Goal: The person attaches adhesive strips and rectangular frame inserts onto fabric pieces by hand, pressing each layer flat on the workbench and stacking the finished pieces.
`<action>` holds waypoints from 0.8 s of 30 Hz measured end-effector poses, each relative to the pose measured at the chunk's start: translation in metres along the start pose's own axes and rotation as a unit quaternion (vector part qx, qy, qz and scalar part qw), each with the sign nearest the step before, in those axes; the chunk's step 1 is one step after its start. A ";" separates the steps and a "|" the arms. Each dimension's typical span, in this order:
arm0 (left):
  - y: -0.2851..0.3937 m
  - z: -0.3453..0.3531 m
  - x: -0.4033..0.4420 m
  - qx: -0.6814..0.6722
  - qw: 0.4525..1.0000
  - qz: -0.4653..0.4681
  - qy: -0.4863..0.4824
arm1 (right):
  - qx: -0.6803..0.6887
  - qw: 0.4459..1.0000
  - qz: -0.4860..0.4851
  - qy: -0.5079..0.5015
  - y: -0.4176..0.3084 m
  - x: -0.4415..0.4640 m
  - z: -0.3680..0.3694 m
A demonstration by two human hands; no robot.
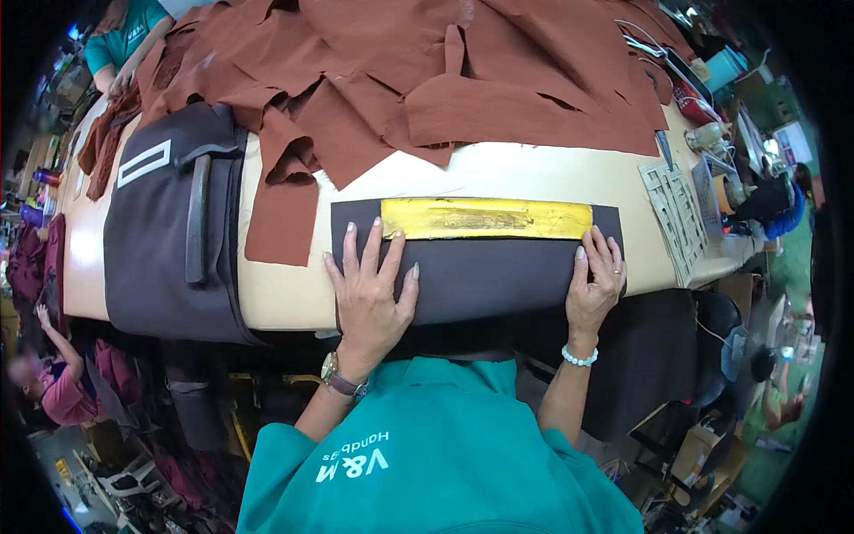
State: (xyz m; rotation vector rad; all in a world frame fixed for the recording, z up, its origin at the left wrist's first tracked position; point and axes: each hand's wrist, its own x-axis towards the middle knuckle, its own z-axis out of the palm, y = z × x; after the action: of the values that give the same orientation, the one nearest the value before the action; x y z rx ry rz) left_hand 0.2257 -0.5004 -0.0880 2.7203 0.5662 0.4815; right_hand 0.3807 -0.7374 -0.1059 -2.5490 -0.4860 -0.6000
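A dark grey-brown piece of material (480, 280) lies at the near edge of the table, below a long yellow strip (551, 219) with dark scuffs, which rests along its upper part. My left hand (374, 289) lies flat with fingers spread on the material's left side, fingertips at the strip's lower left corner. At the right end, my right hand (596, 280) has its fingers stretched out, tips at the strip's lower right corner and the material's right edge. Neither hand wraps around anything.
Rust-brown cloth pieces (534, 80) cover the table's back. Folded dark material (147, 249) hangs over the front edge at left, bearing a dark bar (198, 222) and a white frame (144, 165). Patterned strips (672, 218) lie right. A co-worker (124, 44) stands at upper left.
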 end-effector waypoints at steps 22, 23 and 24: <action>0.022 -0.006 0.032 0.147 0.977 0.147 -0.057 | 0.152 0.986 0.019 -0.071 0.027 0.068 -0.031; 0.022 -0.007 0.033 0.144 0.977 0.149 -0.056 | 0.118 0.993 0.019 -0.013 0.051 0.074 -0.027; 0.022 -0.007 0.033 0.142 0.977 0.149 -0.055 | 0.085 0.995 0.019 0.042 0.075 0.081 -0.029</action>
State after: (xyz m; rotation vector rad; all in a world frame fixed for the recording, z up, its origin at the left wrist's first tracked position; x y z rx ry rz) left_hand 0.2590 -0.5039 -0.0652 3.1016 0.2086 0.3366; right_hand 0.4718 -0.7959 -0.0702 -2.3572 -0.4393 -0.6226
